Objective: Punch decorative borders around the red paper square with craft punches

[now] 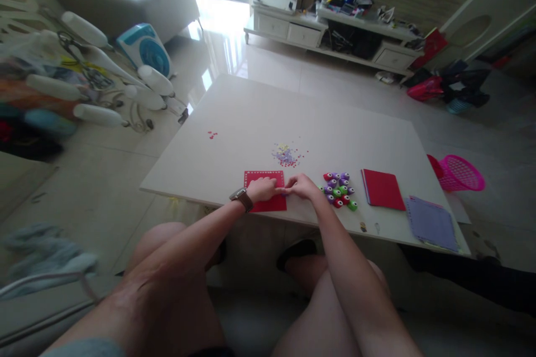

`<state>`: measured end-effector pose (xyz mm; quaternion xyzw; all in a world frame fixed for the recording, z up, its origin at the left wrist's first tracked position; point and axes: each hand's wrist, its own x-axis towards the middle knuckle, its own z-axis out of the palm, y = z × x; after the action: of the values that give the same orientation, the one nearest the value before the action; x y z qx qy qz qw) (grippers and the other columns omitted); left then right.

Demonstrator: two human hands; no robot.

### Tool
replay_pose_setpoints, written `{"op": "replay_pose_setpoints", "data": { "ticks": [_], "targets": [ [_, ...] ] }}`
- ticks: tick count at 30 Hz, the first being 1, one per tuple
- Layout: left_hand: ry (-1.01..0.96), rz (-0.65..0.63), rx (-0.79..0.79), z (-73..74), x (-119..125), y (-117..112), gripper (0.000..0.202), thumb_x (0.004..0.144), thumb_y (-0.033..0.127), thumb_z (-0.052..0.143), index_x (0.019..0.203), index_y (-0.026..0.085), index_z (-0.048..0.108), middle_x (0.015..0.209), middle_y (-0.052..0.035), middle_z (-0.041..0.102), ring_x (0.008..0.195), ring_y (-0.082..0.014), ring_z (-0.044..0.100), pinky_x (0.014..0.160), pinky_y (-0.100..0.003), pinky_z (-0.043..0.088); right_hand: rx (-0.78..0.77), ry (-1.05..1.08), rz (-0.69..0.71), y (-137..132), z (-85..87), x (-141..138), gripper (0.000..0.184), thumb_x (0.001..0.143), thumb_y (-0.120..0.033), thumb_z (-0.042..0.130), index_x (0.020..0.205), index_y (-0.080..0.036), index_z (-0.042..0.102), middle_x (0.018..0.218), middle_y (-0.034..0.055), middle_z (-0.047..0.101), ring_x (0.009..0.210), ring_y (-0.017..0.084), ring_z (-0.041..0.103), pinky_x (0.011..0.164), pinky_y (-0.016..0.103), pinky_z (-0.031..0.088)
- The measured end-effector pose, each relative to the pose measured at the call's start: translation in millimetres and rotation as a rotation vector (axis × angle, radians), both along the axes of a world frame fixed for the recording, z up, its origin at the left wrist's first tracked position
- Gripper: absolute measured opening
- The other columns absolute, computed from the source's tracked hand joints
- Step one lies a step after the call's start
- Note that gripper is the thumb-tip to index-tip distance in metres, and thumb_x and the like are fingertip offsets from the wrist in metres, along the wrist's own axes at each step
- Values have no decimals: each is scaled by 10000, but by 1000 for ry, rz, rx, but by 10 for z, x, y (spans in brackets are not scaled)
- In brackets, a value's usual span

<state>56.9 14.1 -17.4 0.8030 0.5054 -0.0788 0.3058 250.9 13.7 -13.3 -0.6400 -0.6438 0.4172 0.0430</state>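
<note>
A red sheet of paper [268, 203] lies at the near edge of the table, with a row of small punched holes along its top and left edges. My left hand [263, 189] rests flat on it with the fingers stretched to the right. At the sheet's right edge, my right hand [300, 185] is closed with the fingertips pinched on a small purple paper punch [285, 193], mostly hidden by the fingers. Just right of that hand stands a cluster of red, purple and green paper punches [340, 189]. Beyond the sheet is a pile of purple, yellow and red paper bits [286, 155].
On the white table [335, 128] are a stack of red sheets [383, 189], a stack of purple sheets [433, 224], a few red bits [212, 135] and two small objects near the front edge. A pink basket [463, 173] stands on the floor at right.
</note>
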Motion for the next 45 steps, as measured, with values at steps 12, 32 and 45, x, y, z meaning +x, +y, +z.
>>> {"op": "replay_pose_setpoints", "data": {
  "ticks": [12, 32, 45],
  "targets": [
    [-25, -11, 28, 47, -28, 31, 387, 1018, 312, 376, 1008, 189, 743, 1117, -139, 775, 1003, -288, 734, 826, -349, 539, 145, -57, 34, 14, 230, 3, 266, 713, -156, 774, 979, -177, 769, 1008, 75, 780, 826, 171, 699, 747, 246, 530],
    [-36, 49, 64, 103, 16, -13, 284, 919, 301, 479, 943, 193, 740, 1011, -144, 780, 956, -305, 738, 779, -363, 526, 199, -253, 88, -49, 304, 230, 356, 719, 7, 590, 945, -205, 765, 1005, 60, 801, 950, 195, 723, 839, 248, 504],
    [-41, 69, 57, 98, 16, 18, 261, 922, 307, 495, 891, 193, 728, 995, -136, 781, 940, -299, 737, 773, -359, 522, 159, -223, 144, -38, 271, 115, 290, 745, 0, 598, 862, -214, 755, 923, 40, 797, 924, 209, 719, 880, 305, 508]
  ]
}}
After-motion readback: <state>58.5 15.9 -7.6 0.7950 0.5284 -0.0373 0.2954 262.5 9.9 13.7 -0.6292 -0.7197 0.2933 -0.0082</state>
